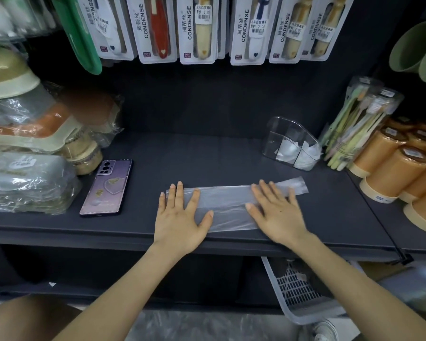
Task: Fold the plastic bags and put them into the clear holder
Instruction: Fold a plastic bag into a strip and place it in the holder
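A plastic bag lies on the dark shelf, near its front edge. It is already made into a long narrow strip, and its long axis goes from left to right in front of the person.

The left hand presses flat on the left end of the strip. The right hand presses flat on the strip further to the right, and a short tail of plastic sticks out past it. The fingers of both hands are straight and spread; neither hand grips anything.

The clear holder stands behind the right end of the strip and apart from it. It holds some folded white bags. The right hand is the nearer one to it. A phone lies to the left of the left hand, not touching the bag.

I judge that the next fold must go along the long axis, one end brought toward the other, since the strip looks too long for the holder. Thin plastic slides easily, so one hand should probably keep it pinned down.
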